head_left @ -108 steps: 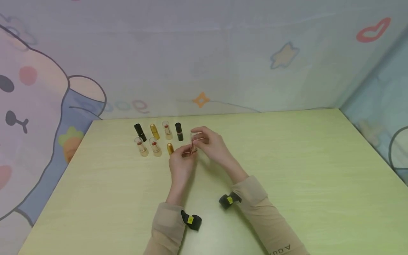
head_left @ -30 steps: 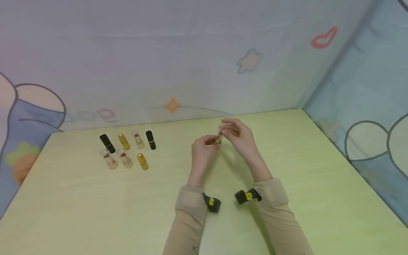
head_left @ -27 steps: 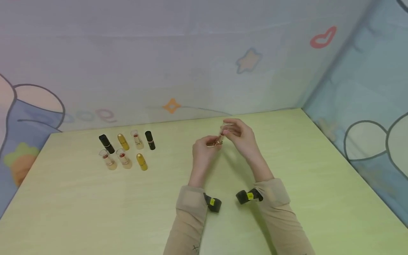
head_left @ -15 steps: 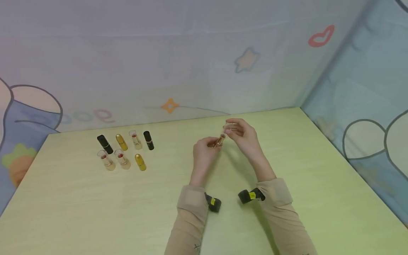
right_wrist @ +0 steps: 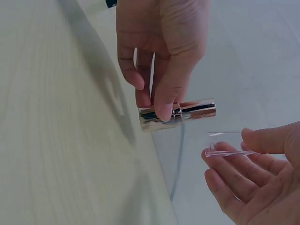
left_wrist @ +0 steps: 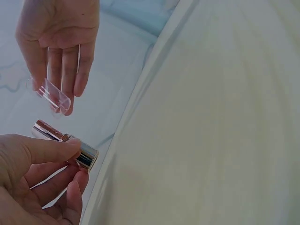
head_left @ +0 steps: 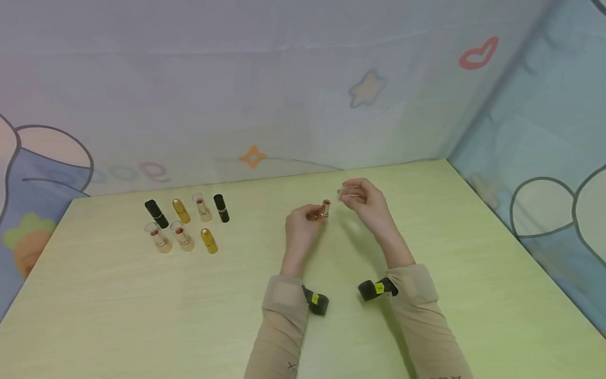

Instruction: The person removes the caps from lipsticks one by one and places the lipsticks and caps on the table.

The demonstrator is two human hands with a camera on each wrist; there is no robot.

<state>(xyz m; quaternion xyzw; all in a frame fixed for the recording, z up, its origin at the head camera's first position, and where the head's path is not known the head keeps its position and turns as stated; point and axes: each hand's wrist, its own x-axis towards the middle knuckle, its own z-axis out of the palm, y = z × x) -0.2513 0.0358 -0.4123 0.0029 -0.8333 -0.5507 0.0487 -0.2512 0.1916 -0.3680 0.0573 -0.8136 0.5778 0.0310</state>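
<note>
My left hand (head_left: 303, 226) pinches the base of a shiny gold lipstick (head_left: 324, 208) between thumb and fingers, holding it above the table. The tube's upper end is uncovered, as the right wrist view shows the bare gold lipstick (right_wrist: 199, 110). Just to the right, my right hand (head_left: 371, 205) pinches a clear lipstick cap (right_wrist: 225, 143) by one end. A small gap separates the cap (left_wrist: 54, 97) from the tube in both wrist views. Both hands are over the far middle of the table.
On the left of the pale table (head_left: 142, 316) several lipsticks stand in two rows: black ones (head_left: 221, 208), gold ones (head_left: 209, 241) and clear-capped ones (head_left: 182, 237). A printed cloth backdrop (head_left: 284, 95) rises behind the table's far edge.
Both hands carried the capped lipstick rightward, away from the rows. Over the last second my right hand has drawn the clear cap off, up and to the right, while my left hand stayed nearly still.
</note>
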